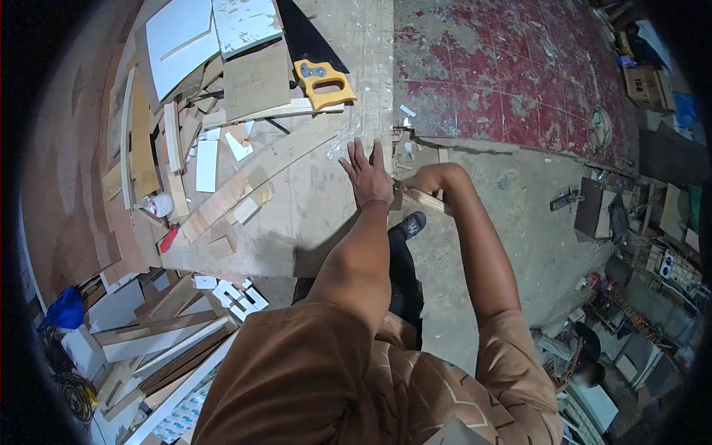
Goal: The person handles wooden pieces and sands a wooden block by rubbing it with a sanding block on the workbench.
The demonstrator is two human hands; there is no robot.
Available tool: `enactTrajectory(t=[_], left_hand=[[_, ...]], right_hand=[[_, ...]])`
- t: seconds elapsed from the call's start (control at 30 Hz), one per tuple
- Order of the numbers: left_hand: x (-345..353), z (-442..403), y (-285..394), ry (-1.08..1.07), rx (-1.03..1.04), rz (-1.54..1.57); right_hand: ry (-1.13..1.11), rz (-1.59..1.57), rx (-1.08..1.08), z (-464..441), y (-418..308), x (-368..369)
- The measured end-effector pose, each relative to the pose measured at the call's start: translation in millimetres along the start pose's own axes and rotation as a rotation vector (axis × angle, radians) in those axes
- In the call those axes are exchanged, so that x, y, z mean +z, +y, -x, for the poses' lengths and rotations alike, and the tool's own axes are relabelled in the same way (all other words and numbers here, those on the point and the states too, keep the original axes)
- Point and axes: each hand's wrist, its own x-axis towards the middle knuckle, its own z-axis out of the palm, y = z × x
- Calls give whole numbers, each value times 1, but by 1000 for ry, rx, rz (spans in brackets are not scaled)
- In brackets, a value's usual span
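Observation:
My left hand (368, 178) lies flat near the right edge of the workbench (319, 215), fingers stretched out and slightly spread. Just off that edge, my right hand (429, 179) is bent at the wrist with its fingers curled. A pale wooden strip (430, 200) pokes out below it and appears to be in its grip; the fingertips are blurred and partly hidden. Beyond my left hand, a handsaw (326, 83) with a yellow handle and dark blade rests on the bench. A long thin board (274, 163) lies at an angle to the left.
Wood offcuts, white panels (178, 44) and a square brown board (257, 80) crowd the bench's left side, near a red-handled tool (169, 238). Scrap boards (163, 334) pile up at lower left. A person (582, 356) is at lower right, beside stacked clutter.

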Motion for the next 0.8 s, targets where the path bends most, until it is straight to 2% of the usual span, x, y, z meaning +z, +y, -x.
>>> enactTrajectory(t=[0.07, 0.13, 0.17, 0.23, 0.3, 0.37, 0.4, 0.43, 0.5, 0.53, 0.63, 0.7, 0.77, 0.8], left_hand=[[8, -3, -3, -1, 0, -4], [18, -5, -7, -14, -4, -7], [24, -7, -9, 17, -2, -13], [26, -5, -10, 42, 2, -16], [23, -5, -11, 20, 7, 26], [27, -2, -9, 59, 11, 36], [25, -5, -9, 100, 16, 46], [23, -5, -10, 102, 20, 43], [21, -4, -10, 21, 18, 23], [21, -5, -8, 17, 17, 28], [14, -2, -6, 47, 9, -9], [6, -2, -2, 8, 3, 11], [10, -2, -2, 19, 3, -5], [12, -2, -3, 21, 1, -25]], right_hand=[[-64, -36, 10, -18, -3, -12], [-147, 294, -262, -22, -8, -20], [-149, 291, -256, -24, -7, -22], [-127, 418, -76, -9, -24, -24], [-63, 385, -71, -22, -30, -19], [-190, 527, -193, -82, -20, -10], [-76, 529, -100, -86, -21, -8], [-73, 525, -103, -88, -15, -9], [-215, 388, -110, -79, -1, -10], [-148, 374, -134, -29, -8, -16], [-63, 201, -18, -15, -3, -5], [16, 139, -25, -31, 4, 1], [-52, 333, -201, -53, 10, -1], [-44, 245, -143, -28, -2, -5]])
